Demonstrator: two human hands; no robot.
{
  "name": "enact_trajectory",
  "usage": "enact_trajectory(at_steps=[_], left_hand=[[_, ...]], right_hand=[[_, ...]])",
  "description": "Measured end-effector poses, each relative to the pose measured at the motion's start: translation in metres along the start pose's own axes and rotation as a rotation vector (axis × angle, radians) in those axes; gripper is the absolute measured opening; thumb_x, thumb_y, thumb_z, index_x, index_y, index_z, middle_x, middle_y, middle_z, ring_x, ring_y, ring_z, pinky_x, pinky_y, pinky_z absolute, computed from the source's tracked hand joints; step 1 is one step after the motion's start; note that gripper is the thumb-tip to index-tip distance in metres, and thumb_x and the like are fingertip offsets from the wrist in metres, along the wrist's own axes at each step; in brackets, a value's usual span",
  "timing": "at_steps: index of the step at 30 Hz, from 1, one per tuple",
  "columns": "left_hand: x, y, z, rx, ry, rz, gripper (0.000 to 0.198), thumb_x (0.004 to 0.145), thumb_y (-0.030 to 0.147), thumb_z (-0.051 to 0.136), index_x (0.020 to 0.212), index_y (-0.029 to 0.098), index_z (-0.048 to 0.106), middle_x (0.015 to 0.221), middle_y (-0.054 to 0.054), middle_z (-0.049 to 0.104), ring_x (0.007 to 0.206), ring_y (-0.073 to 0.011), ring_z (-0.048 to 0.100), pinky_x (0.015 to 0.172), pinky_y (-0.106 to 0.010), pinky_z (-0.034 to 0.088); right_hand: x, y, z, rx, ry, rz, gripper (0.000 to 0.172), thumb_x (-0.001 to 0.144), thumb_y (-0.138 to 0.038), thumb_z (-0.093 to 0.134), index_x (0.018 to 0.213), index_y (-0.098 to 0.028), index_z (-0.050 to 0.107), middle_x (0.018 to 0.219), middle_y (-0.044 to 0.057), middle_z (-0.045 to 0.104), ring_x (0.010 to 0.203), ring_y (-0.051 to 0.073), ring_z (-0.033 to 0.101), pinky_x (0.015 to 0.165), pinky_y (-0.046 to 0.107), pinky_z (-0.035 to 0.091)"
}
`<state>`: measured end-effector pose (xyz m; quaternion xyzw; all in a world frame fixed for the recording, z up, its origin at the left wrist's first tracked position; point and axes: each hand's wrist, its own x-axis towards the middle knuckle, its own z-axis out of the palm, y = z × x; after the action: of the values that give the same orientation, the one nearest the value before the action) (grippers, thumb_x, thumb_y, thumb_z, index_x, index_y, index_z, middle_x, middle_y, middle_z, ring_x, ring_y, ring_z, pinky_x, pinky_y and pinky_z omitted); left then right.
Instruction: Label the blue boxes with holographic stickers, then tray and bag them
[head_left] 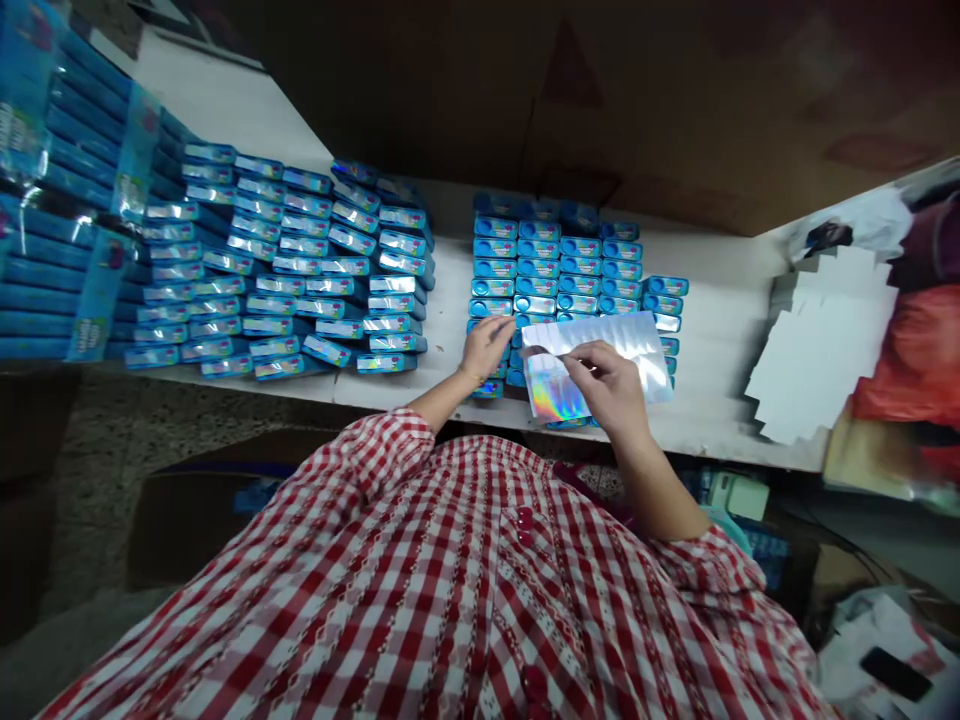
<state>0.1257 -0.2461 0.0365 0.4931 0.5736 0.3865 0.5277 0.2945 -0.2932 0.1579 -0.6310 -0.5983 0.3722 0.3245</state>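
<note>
A shiny silver pouch with a rainbow sheen lies slanted above the middle block of small blue boxes. My right hand pinches its upper layer near the left end, and that end gapes a little. Just left of the pouch, my left hand is over the front boxes with fingers stretched and apart, nothing visible in them. Whether its fingertips touch a box cannot be made out. The pouch covers part of the boxes behind it.
More blue boxes stand in stacked rows on the left of the white table. Wrapped blue packs are at far left. White card sheets and a red plastic bag lie right. A large brown carton overhangs the back.
</note>
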Motion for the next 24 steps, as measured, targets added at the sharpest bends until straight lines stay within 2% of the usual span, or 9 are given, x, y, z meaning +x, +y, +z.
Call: enact_trajectory(at_steps=[2, 4, 7, 9, 12, 14, 19, 24], left_hand=[[-0.019, -0.001, -0.021, -0.233, -0.070, -0.150, 0.041, 0.085, 0.048, 0.046, 0.104, 0.016, 0.066, 0.104, -0.009, 0.068, 0.098, -0.0198, 0.061, 0.083, -0.033, 0.048], [-0.035, -0.004, -0.041, -0.379, -0.129, -0.265, 0.046, 0.079, 0.051, 0.055, 0.108, 0.017, 0.063, 0.100, -0.008, 0.068, 0.089, -0.0178, 0.063, 0.074, -0.030, 0.049], [-0.047, -0.012, -0.061, -0.390, -0.050, -0.324, 0.046, 0.065, 0.039, 0.073, 0.103, 0.014, 0.064, 0.086, -0.005, 0.068, 0.074, -0.0127, 0.062, 0.065, -0.025, 0.047], [-0.045, -0.021, -0.069, -0.336, 0.025, -0.326, 0.042, 0.063, 0.033, 0.074, 0.099, 0.014, 0.064, 0.077, -0.002, 0.067, 0.066, -0.0102, 0.059, 0.060, -0.023, 0.045], [-0.032, -0.038, -0.075, -0.256, 0.080, -0.322, 0.038, 0.063, 0.026, 0.071, 0.098, 0.013, 0.062, 0.070, -0.001, 0.066, 0.062, -0.0097, 0.058, 0.061, -0.024, 0.046], [-0.022, -0.048, -0.076, -0.221, 0.102, -0.318, 0.037, 0.063, 0.022, 0.070, 0.098, 0.013, 0.061, 0.069, 0.000, 0.065, 0.062, -0.0102, 0.059, 0.064, -0.025, 0.047], [-0.005, -0.059, -0.073, -0.166, 0.074, -0.275, 0.033, 0.066, 0.016, 0.064, 0.098, 0.012, 0.060, 0.070, -0.001, 0.066, 0.066, -0.0116, 0.061, 0.069, -0.026, 0.048], [0.003, -0.064, -0.072, -0.134, 0.038, -0.222, 0.033, 0.066, 0.015, 0.063, 0.099, 0.011, 0.060, 0.069, 0.000, 0.065, 0.065, -0.0116, 0.061, 0.068, -0.025, 0.047]], right_hand=[[0.003, 0.006, 0.028, 0.205, 0.005, 0.219, 0.020, 0.072, -0.038, 0.062, 0.069, -0.019, 0.064, 0.061, -0.001, 0.057, 0.053, 0.010, 0.051, 0.049, 0.023, 0.039], [0.004, 0.016, 0.058, 0.360, -0.003, 0.413, 0.026, 0.067, -0.043, 0.065, 0.070, -0.017, 0.065, 0.051, -0.003, 0.053, 0.045, 0.009, 0.045, 0.043, 0.022, 0.033], [0.003, 0.029, 0.097, 0.446, 0.001, 0.549, 0.031, 0.064, -0.046, 0.066, 0.072, -0.016, 0.066, 0.046, -0.004, 0.052, 0.041, 0.008, 0.041, 0.042, 0.022, 0.029], [0.003, 0.035, 0.117, 0.393, 0.030, 0.527, 0.031, 0.064, -0.046, 0.066, 0.072, -0.016, 0.068, 0.049, -0.003, 0.055, 0.045, 0.010, 0.044, 0.046, 0.023, 0.033], [0.008, 0.043, 0.138, 0.170, 0.128, 0.372, 0.025, 0.069, -0.042, 0.063, 0.069, -0.017, 0.068, 0.064, 0.001, 0.064, 0.061, 0.014, 0.055, 0.061, 0.027, 0.043], [0.013, 0.047, 0.147, 0.000, 0.187, 0.283, 0.023, 0.073, -0.037, 0.060, 0.071, -0.016, 0.070, 0.072, 0.005, 0.066, 0.070, 0.017, 0.057, 0.070, 0.030, 0.045], [0.018, 0.053, 0.157, -0.268, 0.211, 0.210, 0.026, 0.079, -0.032, 0.054, 0.076, -0.014, 0.071, 0.076, 0.008, 0.065, 0.071, 0.018, 0.057, 0.073, 0.032, 0.044], [0.014, 0.058, 0.159, -0.313, 0.254, 0.199, 0.026, 0.080, -0.032, 0.053, 0.077, -0.013, 0.071, 0.076, 0.009, 0.064, 0.070, 0.019, 0.057, 0.072, 0.032, 0.044]])
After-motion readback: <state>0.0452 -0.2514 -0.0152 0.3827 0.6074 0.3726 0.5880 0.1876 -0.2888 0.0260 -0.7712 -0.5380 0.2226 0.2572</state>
